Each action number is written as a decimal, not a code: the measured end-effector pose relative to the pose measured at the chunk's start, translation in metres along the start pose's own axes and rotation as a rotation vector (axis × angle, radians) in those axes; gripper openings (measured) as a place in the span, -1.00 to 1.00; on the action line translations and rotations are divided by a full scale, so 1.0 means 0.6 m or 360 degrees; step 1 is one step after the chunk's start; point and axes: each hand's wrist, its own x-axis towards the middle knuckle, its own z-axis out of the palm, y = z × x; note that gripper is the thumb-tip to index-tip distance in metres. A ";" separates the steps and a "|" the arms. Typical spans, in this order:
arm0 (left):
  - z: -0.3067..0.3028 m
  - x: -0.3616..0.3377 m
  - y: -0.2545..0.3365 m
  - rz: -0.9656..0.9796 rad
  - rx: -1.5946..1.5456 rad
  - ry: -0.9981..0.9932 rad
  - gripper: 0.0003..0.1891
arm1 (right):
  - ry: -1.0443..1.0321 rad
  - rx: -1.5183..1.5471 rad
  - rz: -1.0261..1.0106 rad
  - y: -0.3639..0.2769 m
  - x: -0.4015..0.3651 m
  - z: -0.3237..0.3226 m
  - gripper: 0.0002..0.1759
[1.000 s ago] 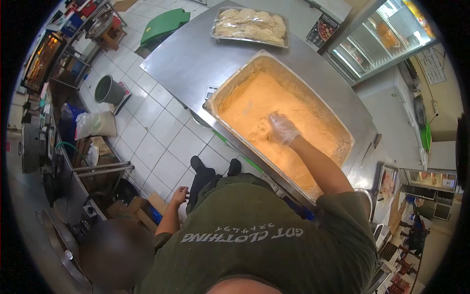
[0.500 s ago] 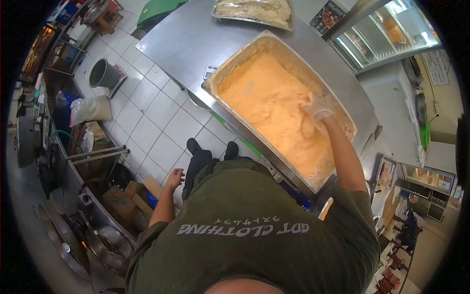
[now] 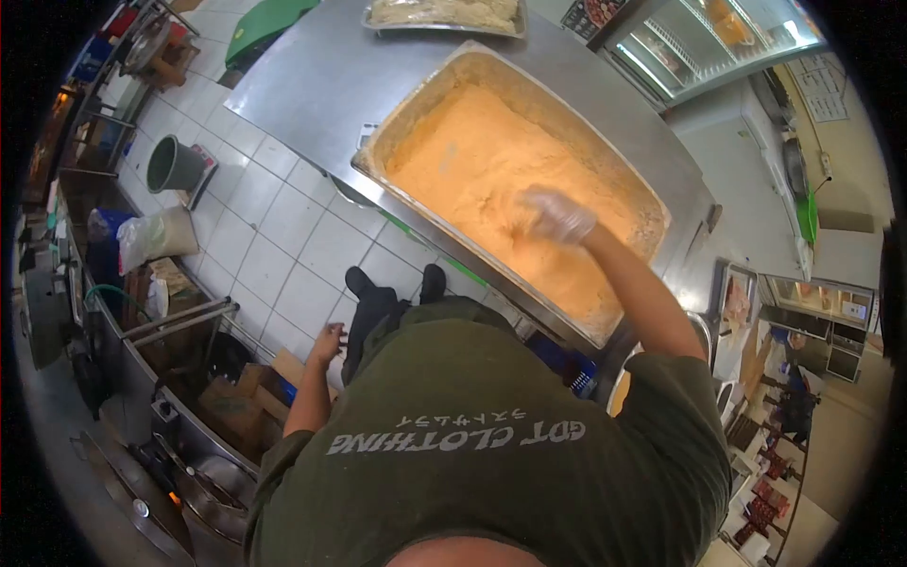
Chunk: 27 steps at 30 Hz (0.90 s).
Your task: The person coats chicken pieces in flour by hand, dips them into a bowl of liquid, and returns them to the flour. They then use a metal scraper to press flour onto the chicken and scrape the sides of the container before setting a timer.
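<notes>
My right hand (image 3: 559, 215), in a clear plastic glove, is at the orange powder (image 3: 491, 132), which looks like breading flour. Motion smears its fingers, so whether they hold any powder cannot be made out. The powder fills a large deep metal tray (image 3: 619, 170) and is heaped and furrowed near the hand. My left hand (image 3: 328, 342) hangs bare at my side above the floor, holding nothing, with its fingers loosely curled and apart.
The tray stands on a steel table (image 3: 312, 66), with a plastic-covered tray (image 3: 444, 14) at the far edge. On the floor to the left, a grey bucket (image 3: 175, 165) sits on a scale (image 3: 200, 177). A glass-door fridge (image 3: 699, 42) stands at the right.
My right hand has moved left across the powder, towards the tray's middle. My left hand still hangs at my side. The whole view has shifted slightly.
</notes>
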 end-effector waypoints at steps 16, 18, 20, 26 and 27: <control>-0.010 0.003 0.018 -0.0041 0.0096 -0.0006 -0.67 | 0.0157 -0.0863 0.0235 0.036 -0.005 0.003 -0.46; -0.011 0.012 0.011 -0.0081 0.0104 -0.0005 -0.66 | 0.0250 -0.0471 0.0250 0.014 0.020 -0.008 -0.44; -0.012 -0.003 0.029 -0.0073 0.0072 0.0011 -0.66 | 0.0373 -0.0233 0.0149 -0.053 0.013 -0.020 -0.41; -0.018 -0.009 0.037 0.0198 -0.0053 0.0133 -0.65 | 0.0628 -0.0725 -0.0053 -0.029 -0.043 -0.062 -0.22; -0.014 -0.011 0.032 0.0222 -0.0113 0.0143 -0.64 | 0.0601 -0.0668 0.0141 -0.023 -0.030 -0.060 -0.20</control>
